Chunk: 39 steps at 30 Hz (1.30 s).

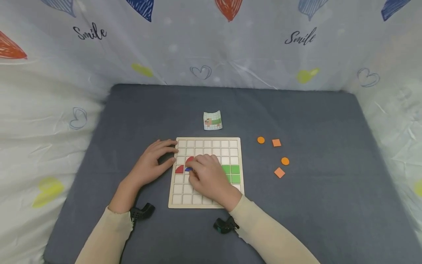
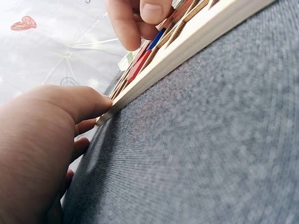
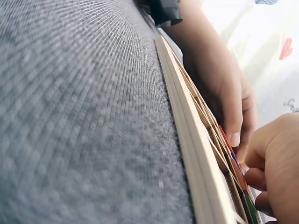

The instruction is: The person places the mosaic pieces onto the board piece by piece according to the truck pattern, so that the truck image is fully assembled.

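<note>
A wooden grid board (image 1: 205,143) lies on the dark cloth. My left hand (image 1: 152,161) rests beside it with spread fingers, thumb and fingertips at its left edge. Over the middle of the grid is my right hand (image 1: 211,176), fingers bent down to the cells; I cannot tell whether a piece is between them. By its fingertips sit a red quarter-round piece (image 1: 179,169), another red piece (image 1: 189,159) and a partly covered blue piece (image 1: 188,169). In the right wrist view an orange piece (image 3: 237,174) lies in the board close under the right fingers. Green squares (image 1: 235,169) fill cells at the right.
Right of the board lie two orange discs (image 1: 261,140) and two orange squares (image 1: 276,143). A small pattern card (image 1: 212,120) lies behind the board. A printed curtain (image 1: 250,47) hangs around the table (image 1: 306,212). Each wrist wears a black camera (image 1: 225,224).
</note>
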Each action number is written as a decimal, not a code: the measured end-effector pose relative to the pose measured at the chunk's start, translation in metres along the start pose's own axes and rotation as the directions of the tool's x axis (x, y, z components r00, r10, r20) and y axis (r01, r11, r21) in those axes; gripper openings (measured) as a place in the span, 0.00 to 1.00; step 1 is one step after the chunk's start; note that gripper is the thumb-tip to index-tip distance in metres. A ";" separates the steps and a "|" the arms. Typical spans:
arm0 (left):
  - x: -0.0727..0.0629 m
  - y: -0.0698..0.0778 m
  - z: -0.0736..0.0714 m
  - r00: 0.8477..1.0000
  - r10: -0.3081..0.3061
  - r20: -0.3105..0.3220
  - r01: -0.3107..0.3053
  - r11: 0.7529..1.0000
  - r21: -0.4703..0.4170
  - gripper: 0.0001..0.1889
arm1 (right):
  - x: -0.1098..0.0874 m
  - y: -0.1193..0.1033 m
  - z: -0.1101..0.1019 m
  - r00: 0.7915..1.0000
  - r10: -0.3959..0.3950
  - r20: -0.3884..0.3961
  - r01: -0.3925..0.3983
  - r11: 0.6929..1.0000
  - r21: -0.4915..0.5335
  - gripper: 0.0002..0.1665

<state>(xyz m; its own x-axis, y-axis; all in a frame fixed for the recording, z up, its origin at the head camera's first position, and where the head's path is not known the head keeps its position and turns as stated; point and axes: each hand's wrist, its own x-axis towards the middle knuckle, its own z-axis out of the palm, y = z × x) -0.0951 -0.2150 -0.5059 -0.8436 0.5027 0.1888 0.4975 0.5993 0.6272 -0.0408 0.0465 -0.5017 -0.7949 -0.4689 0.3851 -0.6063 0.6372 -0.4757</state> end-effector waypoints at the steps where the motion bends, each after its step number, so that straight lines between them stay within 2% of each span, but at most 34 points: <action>1: 0.000 0.000 0.000 1.000 0.001 0.001 -0.001 1.000 0.000 0.17 | -0.001 0.000 0.000 1.000 0.000 -0.004 0.000 1.000 0.004 0.13; 10: 0.000 -0.001 0.000 1.000 -0.006 0.007 0.006 1.000 0.005 0.16 | -0.002 0.005 -0.005 0.995 -0.011 -0.102 0.016 0.999 0.040 0.13; 15: 0.000 -0.001 -0.001 1.000 -0.014 0.018 0.013 1.000 0.015 0.17 | -0.005 0.016 -0.020 0.986 0.045 -0.159 -0.035 0.997 0.061 0.12; 18: -0.001 0.000 -0.002 1.000 -0.017 0.023 0.017 1.000 0.018 0.17 | -0.010 0.027 -0.031 0.976 0.076 -0.203 -0.069 0.997 0.041 0.13; 22: -0.002 0.001 -0.002 1.000 -0.017 0.024 0.017 1.000 0.011 0.17 | -0.017 0.044 -0.045 0.957 0.100 -0.273 -0.099 0.995 0.018 0.12; 28: 0.000 0.002 -0.001 1.000 -0.015 0.018 0.014 1.000 0.012 0.17 | -0.029 0.069 -0.066 0.932 0.142 -0.334 -0.144 0.989 0.018 0.11; 34: 0.000 0.002 -0.001 1.000 -0.016 0.018 0.016 1.000 0.020 0.17 | -0.042 0.095 -0.087 0.898 0.196 -0.394 -0.222 0.975 -0.021 0.11; 39: 0.000 0.002 -0.001 1.000 -0.016 0.018 0.016 1.000 0.019 0.17 | -0.056 0.114 -0.100 0.862 0.257 -0.437 -0.298 0.954 -0.025 0.11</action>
<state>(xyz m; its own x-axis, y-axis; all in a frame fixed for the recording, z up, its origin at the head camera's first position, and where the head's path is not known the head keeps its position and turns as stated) -0.0941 -0.2138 -0.5040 -0.8476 0.5042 0.1653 0.4881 0.6188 0.6154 -0.0635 0.2067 -0.4988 -0.8315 0.0269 0.5548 -0.3414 0.7632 -0.5487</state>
